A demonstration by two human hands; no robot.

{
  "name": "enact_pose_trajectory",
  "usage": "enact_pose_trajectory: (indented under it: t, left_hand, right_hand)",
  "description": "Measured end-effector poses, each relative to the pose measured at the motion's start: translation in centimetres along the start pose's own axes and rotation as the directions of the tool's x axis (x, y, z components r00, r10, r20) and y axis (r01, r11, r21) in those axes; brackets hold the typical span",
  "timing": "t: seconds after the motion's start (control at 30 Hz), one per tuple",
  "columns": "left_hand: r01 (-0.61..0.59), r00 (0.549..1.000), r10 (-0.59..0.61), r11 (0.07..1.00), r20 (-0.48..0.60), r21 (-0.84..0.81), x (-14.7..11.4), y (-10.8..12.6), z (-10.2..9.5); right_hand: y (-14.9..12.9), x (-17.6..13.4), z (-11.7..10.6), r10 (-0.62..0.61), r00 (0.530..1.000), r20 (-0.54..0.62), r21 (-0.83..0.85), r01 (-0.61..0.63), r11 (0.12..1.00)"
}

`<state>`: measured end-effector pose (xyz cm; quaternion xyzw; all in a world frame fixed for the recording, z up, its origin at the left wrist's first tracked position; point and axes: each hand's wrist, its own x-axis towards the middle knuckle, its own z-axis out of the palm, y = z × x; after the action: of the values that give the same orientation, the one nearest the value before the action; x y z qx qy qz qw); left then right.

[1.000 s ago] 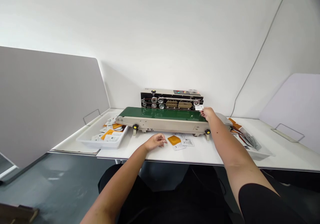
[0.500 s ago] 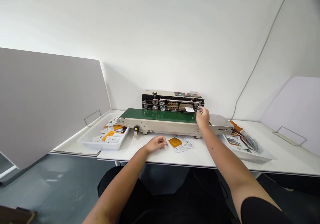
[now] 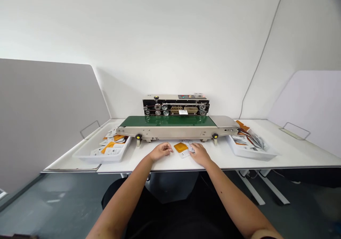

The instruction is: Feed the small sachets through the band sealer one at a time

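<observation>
A small pile of sachets lies on the white table in front of me, with an orange sachet [image 3: 180, 147] on top and white printed sachets [image 3: 184, 154] around it. My right hand [image 3: 199, 154] is at the pile's right side, its fingers bent over the edge of a white sachet; the fingertips are partly hidden. To the left of the pile rests my left hand [image 3: 161, 151], fingers loosely curled and slightly apart, nothing visible in them. Behind both hands stands a band sealing machine [image 3: 176, 105] with a green conveyor belt [image 3: 170, 121]. One white sachet [image 3: 183, 112] sits in its sealing band.
A white plastic bin [image 3: 99, 158] of orange and white sachets stands left of the conveyor. Another bin [image 3: 252, 153], holding sachets and darker packets, is at its right end. Grey panels [image 3: 45, 121] flank the table, and a cable [image 3: 262, 50] runs down the wall.
My right hand has come down from the machine's right end to the sachet pile. The white sachet in the sealer has travelled left. My left hand stays beside the pile; the view has shifted slightly.
</observation>
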<state>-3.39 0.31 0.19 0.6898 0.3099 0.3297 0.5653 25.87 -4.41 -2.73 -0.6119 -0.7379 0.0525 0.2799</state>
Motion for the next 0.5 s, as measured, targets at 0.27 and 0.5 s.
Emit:
enact_pose_trajectory:
  t: [0.27,0.5]
  left_hand:
    - [-0.007,1.000,0.007,1.000,0.008,0.007,0.0,0.4,0.2]
    - [-0.024,1.000,0.024,1.000,0.001,0.018,0.1,-0.1,0.1]
  right_hand:
    - [0.0,-0.6,-0.3,0.067,0.994,-0.086,0.077,-0.060,0.995]
    - [-1.4,-1.3,-2.8,0.137,0.791,-0.596,0.224,0.001,0.975]
